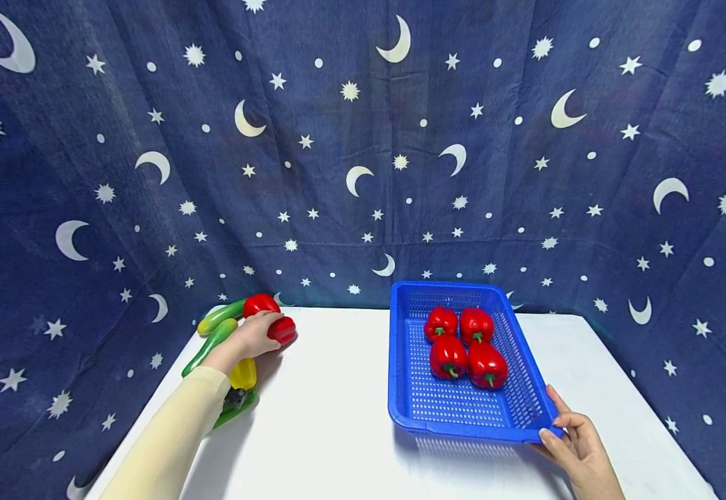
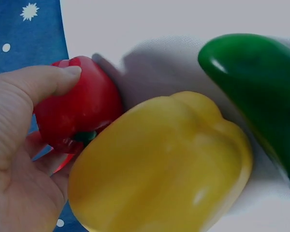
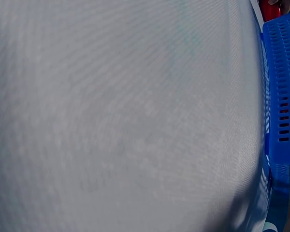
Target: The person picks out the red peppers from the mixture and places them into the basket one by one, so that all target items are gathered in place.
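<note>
At the left end of the table, my left hand grips a red bell pepper, the thumb along one side and the fingers round the other. In the left wrist view this red pepper shows its green stem, close beside a yellow bell pepper. Another red pepper lies just behind the hand. My right hand holds the near right corner of a blue perforated basket, thumb over the rim. Several red peppers are grouped inside the basket, some with green stems showing.
Left of my forearm lie a green-and-yellow cucumber-like vegetable, a long green one, a small dark item and another green vegetable. A dark blue star-and-moon cloth hangs round the white table.
</note>
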`<move>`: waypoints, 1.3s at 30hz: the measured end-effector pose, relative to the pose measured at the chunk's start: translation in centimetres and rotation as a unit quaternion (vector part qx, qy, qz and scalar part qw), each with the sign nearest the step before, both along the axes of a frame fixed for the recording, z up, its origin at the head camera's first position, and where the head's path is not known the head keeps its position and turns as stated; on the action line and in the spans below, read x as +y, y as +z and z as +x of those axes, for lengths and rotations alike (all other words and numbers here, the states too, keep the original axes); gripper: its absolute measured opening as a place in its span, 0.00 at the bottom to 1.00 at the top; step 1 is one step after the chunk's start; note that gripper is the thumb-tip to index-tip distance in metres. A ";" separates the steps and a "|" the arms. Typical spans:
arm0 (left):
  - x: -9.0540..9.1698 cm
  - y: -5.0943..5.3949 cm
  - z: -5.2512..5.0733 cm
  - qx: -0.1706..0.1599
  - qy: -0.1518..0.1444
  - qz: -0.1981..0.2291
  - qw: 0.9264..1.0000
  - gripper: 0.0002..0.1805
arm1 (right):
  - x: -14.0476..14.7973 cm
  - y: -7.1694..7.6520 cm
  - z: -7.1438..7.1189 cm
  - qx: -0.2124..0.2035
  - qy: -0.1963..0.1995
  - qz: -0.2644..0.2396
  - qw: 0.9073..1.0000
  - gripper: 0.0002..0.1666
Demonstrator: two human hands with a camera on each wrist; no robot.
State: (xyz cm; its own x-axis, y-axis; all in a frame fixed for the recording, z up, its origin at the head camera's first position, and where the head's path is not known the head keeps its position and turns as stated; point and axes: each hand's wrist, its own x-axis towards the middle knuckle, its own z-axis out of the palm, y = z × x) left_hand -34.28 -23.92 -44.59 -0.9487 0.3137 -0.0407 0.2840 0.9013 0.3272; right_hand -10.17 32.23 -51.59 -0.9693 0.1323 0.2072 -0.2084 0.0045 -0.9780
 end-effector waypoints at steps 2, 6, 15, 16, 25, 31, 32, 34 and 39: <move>0.0 -0.2 -0.1 0.003 0.003 -0.004 1.000 0.34 | 0.0 -0.1 0.0 0.002 0.002 0.000 1.000 0.14; -0.1 -0.5 -0.2 -0.001 0.013 -0.008 1.000 0.32 | 0.1 -0.2 0.0 0.012 0.008 0.001 1.000 0.14; 0.4 -0.3 0.0 -0.015 0.010 0.008 1.000 0.33 | 0.1 -0.2 0.0 0.021 0.013 -0.001 1.000 0.13; 0.5 -0.2 0.0 -0.016 0.007 0.010 1.000 0.33 | 0.1 -0.2 0.0 0.023 0.014 -0.002 1.000 0.13; 2.6 0.1 0.3 -0.025 -0.019 0.030 0.999 0.31 | 0.1 -0.3 0.0 0.046 0.027 -0.010 0.999 0.12; 4.7 0.2 0.3 -0.027 -0.043 0.041 0.998 0.31 | 0.1 -0.3 0.0 0.046 0.025 -0.009 0.999 0.12; 4.9 0.2 0.4 -0.026 -0.049 0.044 0.998 0.30 | 0.1 -0.3 0.0 0.045 0.026 -0.010 0.999 0.12; 5.4 0.2 0.4 -0.025 -0.055 0.043 0.997 0.30 | 0.1 -0.4 0.0 0.046 0.025 -0.012 0.999 0.12; 6.2 0.2 0.8 -0.029 -0.048 0.038 0.998 0.30 | 0.0 -0.5 0.0 0.048 0.025 -0.013 0.998 0.12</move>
State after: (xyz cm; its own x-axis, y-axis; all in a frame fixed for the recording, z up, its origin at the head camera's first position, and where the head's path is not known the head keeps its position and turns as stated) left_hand -33.49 -17.70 -44.42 -0.9104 0.4081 -0.0677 0.3472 0.8426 0.4116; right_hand -10.20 32.23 -52.05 -0.9508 0.0910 0.2962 -0.3002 -0.0332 -0.9533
